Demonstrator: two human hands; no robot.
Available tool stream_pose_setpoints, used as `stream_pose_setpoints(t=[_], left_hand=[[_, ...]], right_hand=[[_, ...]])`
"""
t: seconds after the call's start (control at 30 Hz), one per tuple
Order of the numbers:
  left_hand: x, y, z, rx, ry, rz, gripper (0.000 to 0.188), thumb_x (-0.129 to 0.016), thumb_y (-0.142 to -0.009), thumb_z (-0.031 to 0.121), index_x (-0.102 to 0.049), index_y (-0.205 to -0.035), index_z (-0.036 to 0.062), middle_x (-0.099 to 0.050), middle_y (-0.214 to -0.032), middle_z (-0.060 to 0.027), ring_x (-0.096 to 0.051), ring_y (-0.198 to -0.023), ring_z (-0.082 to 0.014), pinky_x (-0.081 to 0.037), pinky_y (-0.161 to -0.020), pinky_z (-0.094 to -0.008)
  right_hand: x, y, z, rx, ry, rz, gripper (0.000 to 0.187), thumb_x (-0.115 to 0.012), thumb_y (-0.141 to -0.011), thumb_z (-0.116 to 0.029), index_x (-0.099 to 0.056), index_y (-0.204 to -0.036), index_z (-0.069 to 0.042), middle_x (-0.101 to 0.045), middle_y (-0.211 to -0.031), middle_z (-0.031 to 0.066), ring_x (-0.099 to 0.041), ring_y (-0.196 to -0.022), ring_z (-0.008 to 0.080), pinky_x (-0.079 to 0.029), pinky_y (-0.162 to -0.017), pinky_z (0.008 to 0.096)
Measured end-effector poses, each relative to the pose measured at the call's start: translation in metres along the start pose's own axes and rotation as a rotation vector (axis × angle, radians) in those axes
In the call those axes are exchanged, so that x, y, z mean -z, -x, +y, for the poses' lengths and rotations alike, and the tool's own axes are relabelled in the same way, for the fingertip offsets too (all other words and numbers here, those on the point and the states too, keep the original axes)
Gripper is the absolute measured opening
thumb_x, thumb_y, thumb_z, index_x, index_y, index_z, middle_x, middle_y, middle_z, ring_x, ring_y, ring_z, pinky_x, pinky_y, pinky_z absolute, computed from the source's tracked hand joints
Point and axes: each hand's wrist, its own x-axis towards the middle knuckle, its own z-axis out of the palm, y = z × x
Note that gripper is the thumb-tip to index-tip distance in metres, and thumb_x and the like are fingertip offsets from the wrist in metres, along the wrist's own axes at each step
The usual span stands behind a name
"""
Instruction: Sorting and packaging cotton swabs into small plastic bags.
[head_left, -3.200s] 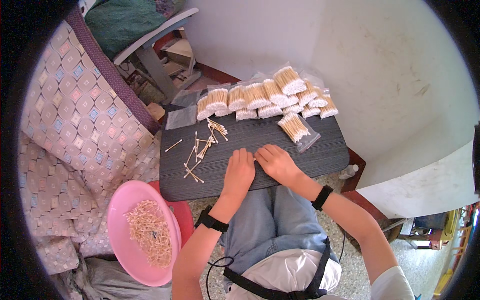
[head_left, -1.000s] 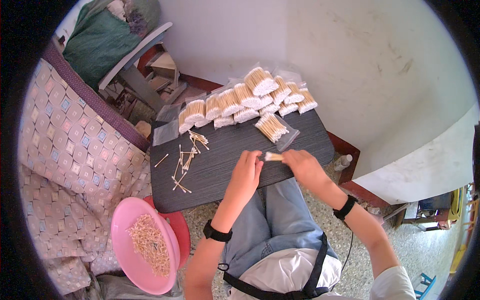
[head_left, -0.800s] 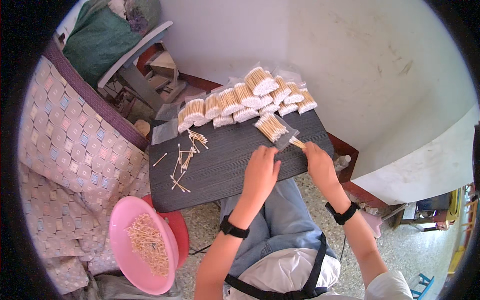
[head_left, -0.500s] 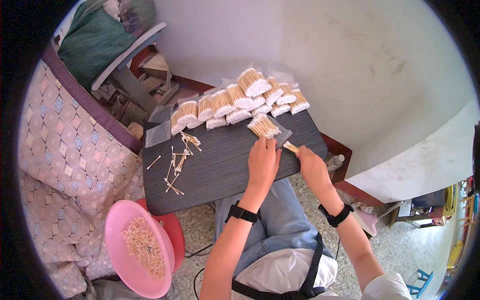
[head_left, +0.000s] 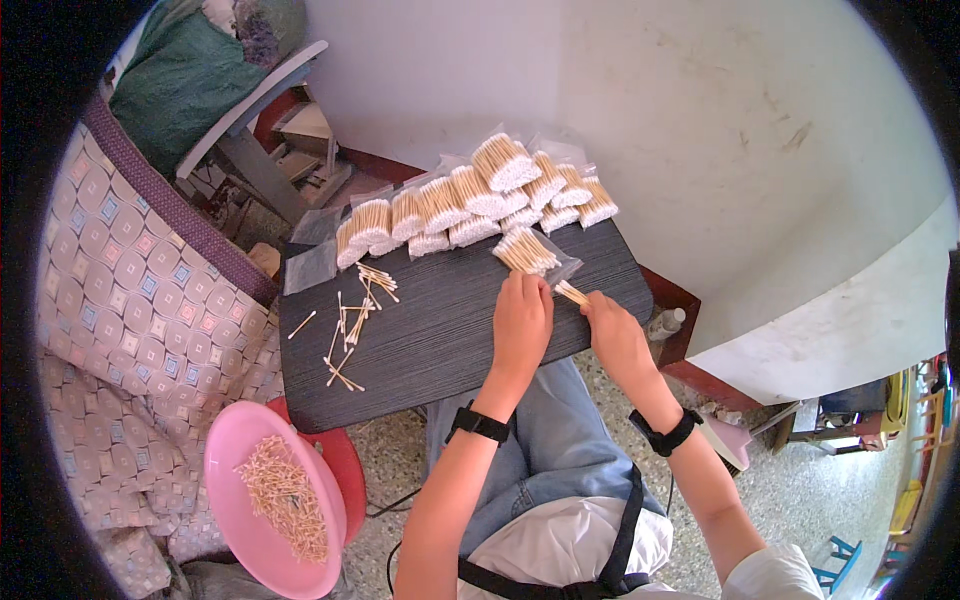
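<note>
My left hand (head_left: 523, 318) is closed on the near side of a clear plastic bag (head_left: 563, 268), partly filled with cotton swabs (head_left: 527, 252). The bag lies on the dark wood-grain table (head_left: 440, 345). In my right hand (head_left: 614, 332) is a small bunch of cotton swabs (head_left: 572, 293), pinched by the fingers with the white tips pointing at the bag's mouth. Behind the bag, filled bags of cotton swabs (head_left: 440, 205) are stacked in a row along the far edge. Loose cotton swabs (head_left: 358, 322) lie scattered on the left part of the table.
A pink basin (head_left: 222, 490) heaped with cotton swabs stands at lower left, on something red (head_left: 345, 470). Flat empty bags (head_left: 311, 268) lie at the table's left corner. Patterned fabric (head_left: 150, 290) hangs at left; a white wall (head_left: 690, 120) rises behind. A bottle (head_left: 667, 323) stands to the right.
My right hand has moved slightly left, bringing its bunch of cotton swabs closer to the bag's mouth. My left hand stays on the bag. The whole view has shifted a little.
</note>
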Motion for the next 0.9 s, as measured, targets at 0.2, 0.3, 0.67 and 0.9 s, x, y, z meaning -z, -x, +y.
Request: stream_pose_setpoints(t=[0.2,0.3,0.67,0.9], left_hand=[[-0.002,-0.006,-0.003,-0.115,0.006,0.069,0.011,-0.057,-0.087,0.003,-0.048,-0.092,-0.0015,-0.048,-0.122,-0.0238,-0.048,-0.115,-0.0418,-0.041,-0.097,-0.0466],[-0.004,-0.002,-0.011,-0.138,0.052,-0.012,0.011,-0.054,-0.089,0.002,-0.046,-0.096,-0.0024,-0.044,-0.132,-0.0245,-0.041,-0.127,-0.0415,-0.036,-0.105,-0.0473],[-0.009,-0.001,-0.013,-0.145,0.059,-0.081,0.031,-0.046,-0.094,0.005,-0.043,-0.122,-0.0086,-0.046,-0.132,-0.0240,-0.043,-0.127,-0.0373,-0.034,-0.107,-0.0465],[-0.008,-0.001,-0.012,-0.134,0.054,-0.091,0.028,-0.046,-0.094,0.004,-0.043,-0.119,-0.0087,-0.045,-0.133,-0.0249,-0.044,-0.125,-0.0391,-0.034,-0.107,-0.0465]], right_hand=[[-0.006,-0.010,0.000,0.013,-0.042,0.015,0.012,-0.047,-0.095,-0.012,-0.047,-0.089,-0.002,-0.062,-0.084,0.0197,-0.062,-0.079,0.0387,-0.050,-0.065,0.0461],[-0.012,-0.016,-0.005,-0.008,-0.034,0.011,0.012,-0.047,-0.095,-0.013,-0.047,-0.090,-0.002,-0.061,-0.083,0.0202,-0.062,-0.079,0.0390,-0.050,-0.066,0.0462],[-0.024,-0.028,0.000,0.017,0.041,0.084,0.014,-0.046,-0.096,-0.014,-0.046,-0.090,-0.002,-0.060,-0.079,0.0203,-0.063,-0.073,0.0377,-0.051,-0.060,0.0437],[-0.030,-0.039,0.000,0.003,0.094,0.083,0.013,-0.046,-0.096,-0.013,-0.045,-0.093,-0.001,-0.061,-0.080,0.0212,-0.064,-0.074,0.0365,-0.053,-0.059,0.0428]])
